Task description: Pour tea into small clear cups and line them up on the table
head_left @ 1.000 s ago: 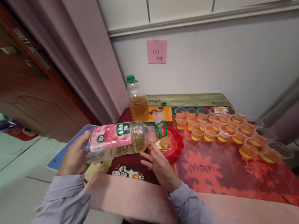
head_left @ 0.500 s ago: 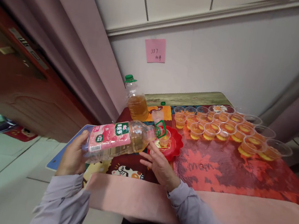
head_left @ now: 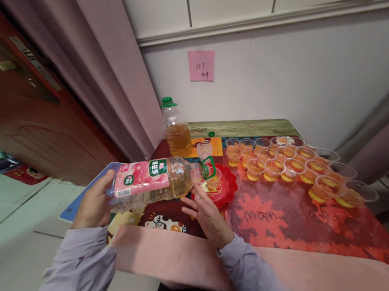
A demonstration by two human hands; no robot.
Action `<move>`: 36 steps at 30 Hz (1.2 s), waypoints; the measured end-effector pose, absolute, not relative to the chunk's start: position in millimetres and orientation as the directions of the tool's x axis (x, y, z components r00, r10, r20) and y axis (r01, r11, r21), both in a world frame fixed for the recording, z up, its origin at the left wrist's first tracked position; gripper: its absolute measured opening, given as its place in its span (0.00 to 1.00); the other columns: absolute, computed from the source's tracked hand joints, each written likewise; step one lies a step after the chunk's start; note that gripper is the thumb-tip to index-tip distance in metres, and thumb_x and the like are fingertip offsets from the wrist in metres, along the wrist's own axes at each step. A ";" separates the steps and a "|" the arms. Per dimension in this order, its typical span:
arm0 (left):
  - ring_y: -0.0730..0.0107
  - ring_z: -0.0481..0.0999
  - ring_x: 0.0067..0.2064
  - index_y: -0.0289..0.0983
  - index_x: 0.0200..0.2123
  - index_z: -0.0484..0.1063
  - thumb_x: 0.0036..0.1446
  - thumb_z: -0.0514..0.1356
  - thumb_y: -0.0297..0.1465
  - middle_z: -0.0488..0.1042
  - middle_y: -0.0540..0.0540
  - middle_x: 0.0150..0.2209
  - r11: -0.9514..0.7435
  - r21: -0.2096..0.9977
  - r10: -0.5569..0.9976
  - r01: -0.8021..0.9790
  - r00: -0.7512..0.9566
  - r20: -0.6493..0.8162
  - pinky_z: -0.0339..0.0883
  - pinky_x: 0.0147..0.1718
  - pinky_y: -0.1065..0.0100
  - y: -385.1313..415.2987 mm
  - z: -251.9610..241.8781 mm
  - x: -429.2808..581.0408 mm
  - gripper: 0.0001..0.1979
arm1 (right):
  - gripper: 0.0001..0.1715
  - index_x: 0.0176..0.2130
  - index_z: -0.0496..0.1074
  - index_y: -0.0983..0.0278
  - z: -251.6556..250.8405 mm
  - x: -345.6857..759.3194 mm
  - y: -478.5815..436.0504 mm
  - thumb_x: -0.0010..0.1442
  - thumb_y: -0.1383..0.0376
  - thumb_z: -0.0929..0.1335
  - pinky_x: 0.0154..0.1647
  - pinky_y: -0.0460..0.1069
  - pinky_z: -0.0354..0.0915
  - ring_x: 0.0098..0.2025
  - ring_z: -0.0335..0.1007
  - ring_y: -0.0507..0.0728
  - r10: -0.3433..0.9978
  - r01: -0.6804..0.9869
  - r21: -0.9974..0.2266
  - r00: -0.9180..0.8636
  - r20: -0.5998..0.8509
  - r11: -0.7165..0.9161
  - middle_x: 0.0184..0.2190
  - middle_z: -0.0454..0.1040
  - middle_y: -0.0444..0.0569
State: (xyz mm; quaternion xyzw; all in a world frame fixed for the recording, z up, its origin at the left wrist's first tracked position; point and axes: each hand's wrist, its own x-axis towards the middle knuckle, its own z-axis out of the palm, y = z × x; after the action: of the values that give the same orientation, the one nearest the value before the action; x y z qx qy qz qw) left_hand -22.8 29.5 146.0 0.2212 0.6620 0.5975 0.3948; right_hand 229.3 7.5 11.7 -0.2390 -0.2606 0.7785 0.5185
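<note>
My left hand (head_left: 94, 202) is wrapped round the base of a large plastic juice bottle (head_left: 154, 181) with a pink label. The bottle lies tilted in the air, its neck with a green carry ring (head_left: 216, 169) pointing right. Under the neck, my right hand (head_left: 209, 218) has its fingers stretched out; the fingertips are at the bottle's shoulder, and whether they press on it I cannot tell. Just beyond the mouth, a clear plastic cup (head_left: 214, 182) stands on a red scalloped plate (head_left: 232, 191). Pale liquid shows inside the bottle.
Several clear cups (head_left: 275, 169) of yellowish drink stand in rows on the right of the patterned table (head_left: 260, 215). Behind the bottle are a green-capped jug (head_left: 178, 138), a stack of clear cups (head_left: 204, 151) and a loose green cap (head_left: 211, 134). A wooden door (head_left: 32, 100) is at left.
The view has shifted very slightly. Both hands and the tilted bottle hold almost the same place over the red plate.
</note>
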 end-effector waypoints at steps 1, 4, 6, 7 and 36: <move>0.68 0.77 0.23 0.38 0.40 0.81 0.56 0.68 0.39 0.84 0.53 0.31 0.188 0.965 0.765 -0.180 -0.590 -0.259 0.68 0.21 0.69 29.7 146.0 -22.8 0.12 | 0.45 0.68 0.72 0.44 12.0 229.4 7.5 0.56 0.43 0.79 0.67 0.64 0.67 0.66 0.72 0.65 0.931 -0.681 -0.655 -0.350 -0.102 -0.327 0.78 0.58 0.44; 0.67 0.78 0.24 0.37 0.39 0.80 0.56 0.68 0.39 0.83 0.53 0.30 0.186 0.965 0.768 -0.186 -0.585 -0.261 0.70 0.22 0.69 29.8 146.1 -22.7 0.12 | 0.45 0.69 0.71 0.44 12.1 229.9 7.3 0.56 0.43 0.79 0.67 0.64 0.67 0.66 0.72 0.65 0.930 -0.678 -0.659 -0.355 -0.095 -0.326 0.79 0.57 0.45; 0.66 0.79 0.24 0.37 0.39 0.80 0.54 0.70 0.39 0.83 0.53 0.29 0.183 0.965 0.769 -0.188 -0.584 -0.260 0.71 0.23 0.68 29.4 146.3 -22.7 0.13 | 0.44 0.69 0.71 0.44 11.3 229.9 7.3 0.57 0.44 0.79 0.67 0.64 0.67 0.66 0.72 0.65 0.931 -0.680 -0.658 -0.354 -0.091 -0.323 0.79 0.57 0.45; 0.66 0.79 0.24 0.38 0.38 0.80 0.53 0.70 0.39 0.83 0.53 0.29 0.182 0.965 0.769 -0.187 -0.585 -0.258 0.71 0.22 0.68 29.1 146.3 -22.7 0.13 | 0.44 0.69 0.71 0.44 10.7 229.8 7.4 0.58 0.44 0.79 0.67 0.64 0.67 0.66 0.72 0.65 0.931 -0.681 -0.657 -0.354 -0.090 -0.323 0.79 0.57 0.45; 0.39 0.82 0.58 0.40 0.51 0.83 0.58 0.67 0.46 0.86 0.39 0.50 0.031 0.894 0.859 -0.447 -0.446 -0.252 0.80 0.52 0.43 21.1 70.0 -15.3 0.22 | 0.35 0.62 0.78 0.47 14.4 236.1 7.9 0.59 0.45 0.77 0.66 0.64 0.67 0.62 0.75 0.65 0.984 -0.755 -0.639 -0.178 -0.020 -0.149 0.75 0.66 0.47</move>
State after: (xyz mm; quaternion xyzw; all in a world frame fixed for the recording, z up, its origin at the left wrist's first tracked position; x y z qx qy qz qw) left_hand -15.3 21.1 70.0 0.1958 0.5259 0.6681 0.4886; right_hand 236.1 7.9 14.4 -0.2250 -0.2549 0.7238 0.6005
